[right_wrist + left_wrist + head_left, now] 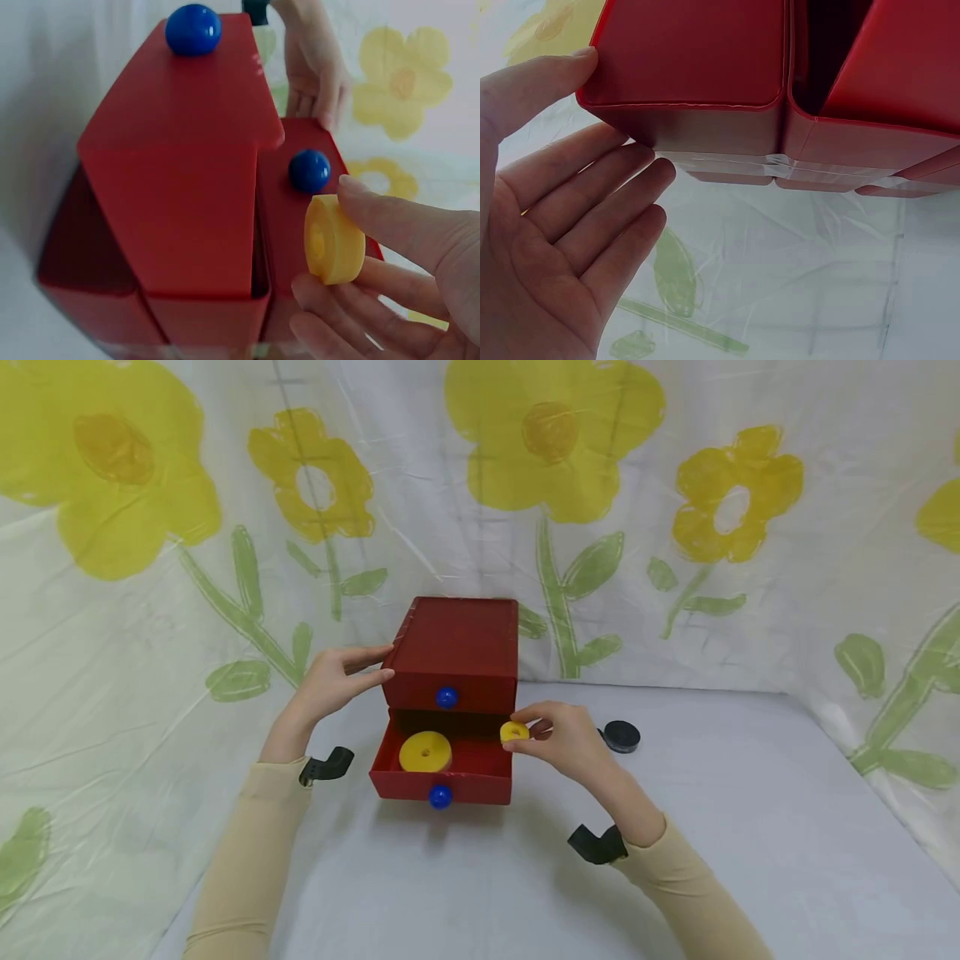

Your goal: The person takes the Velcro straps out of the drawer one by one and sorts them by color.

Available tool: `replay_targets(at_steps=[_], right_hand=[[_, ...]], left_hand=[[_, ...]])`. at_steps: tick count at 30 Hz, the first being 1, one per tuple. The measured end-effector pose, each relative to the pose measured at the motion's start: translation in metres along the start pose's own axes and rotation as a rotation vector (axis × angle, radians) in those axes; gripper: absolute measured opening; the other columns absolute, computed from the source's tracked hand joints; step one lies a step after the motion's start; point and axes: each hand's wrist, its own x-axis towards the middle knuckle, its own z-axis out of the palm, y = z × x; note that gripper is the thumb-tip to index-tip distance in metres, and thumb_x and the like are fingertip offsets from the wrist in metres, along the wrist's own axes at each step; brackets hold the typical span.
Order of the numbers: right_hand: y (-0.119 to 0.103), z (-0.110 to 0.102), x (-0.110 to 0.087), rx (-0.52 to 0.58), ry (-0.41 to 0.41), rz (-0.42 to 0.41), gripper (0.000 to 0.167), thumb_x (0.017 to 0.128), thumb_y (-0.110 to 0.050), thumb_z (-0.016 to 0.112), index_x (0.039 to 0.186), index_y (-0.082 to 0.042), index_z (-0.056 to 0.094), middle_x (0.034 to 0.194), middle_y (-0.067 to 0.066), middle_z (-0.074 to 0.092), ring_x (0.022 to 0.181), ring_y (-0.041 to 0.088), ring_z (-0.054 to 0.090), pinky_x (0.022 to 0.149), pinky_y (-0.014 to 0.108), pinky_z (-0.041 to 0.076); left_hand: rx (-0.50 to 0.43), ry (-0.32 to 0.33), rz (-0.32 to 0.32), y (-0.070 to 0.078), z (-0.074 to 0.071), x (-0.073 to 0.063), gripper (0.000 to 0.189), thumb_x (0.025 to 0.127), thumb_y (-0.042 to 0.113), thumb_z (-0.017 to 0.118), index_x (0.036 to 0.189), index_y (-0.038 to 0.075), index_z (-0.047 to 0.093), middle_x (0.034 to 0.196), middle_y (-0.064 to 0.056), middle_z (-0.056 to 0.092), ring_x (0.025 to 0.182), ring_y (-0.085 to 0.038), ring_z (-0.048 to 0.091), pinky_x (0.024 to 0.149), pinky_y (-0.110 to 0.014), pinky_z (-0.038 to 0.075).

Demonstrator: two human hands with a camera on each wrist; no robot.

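A red box of small drawers [457,635] has its lower drawer [480,789] pulled out. In that drawer, toward the left, lies a large yellow disc [425,752] with a small centre hole. My right hand [566,739] pinches a smaller yellow ring [335,240] between thumb and fingers, over the drawer's right edge in the head view. My left hand [330,681] rests against the box's upper left side. In the left wrist view its thumb lies on the top and its fingers [622,180] are extended along the side.
A round black object [622,736] lies on the white table [712,827], right of the box. Blue ball knobs [447,697] stick out from the drawer fronts. Behind the box hangs a white sheet [405,485] printed with yellow flowers.
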Motion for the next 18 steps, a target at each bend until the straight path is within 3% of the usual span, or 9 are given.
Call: replay_targets(at_steps=[9,18], right_hand=[[0.019,-0.013,-0.007,-0.005,0.058,0.023,0.035,0.074,-0.031,0.081,0.104,-0.014,0.073,0.102,0.001,0.072,0.080,0.014,0.067,0.066,0.026,0.056],[0.043,-0.019,-0.010,-0.016,0.098,0.085,0.036,0.073,-0.033,0.081,0.104,-0.015,0.073,0.100,0.002,0.072,0.081,0.016,0.068,0.065,0.028,0.057]], left_hand=[[-0.009,0.005,-0.001,0.001,0.001,-0.001,0.049,0.087,0.034,0.068,0.133,0.018,0.058,0.135,-0.006,0.057,0.125,-0.027,0.053,0.099,-0.046,0.047],[-0.007,0.017,0.013,0.000,0.001,-0.002,0.049,0.086,0.038,0.068,0.130,0.019,0.060,0.132,-0.005,0.059,0.123,-0.027,0.055,0.097,-0.046,0.048]])
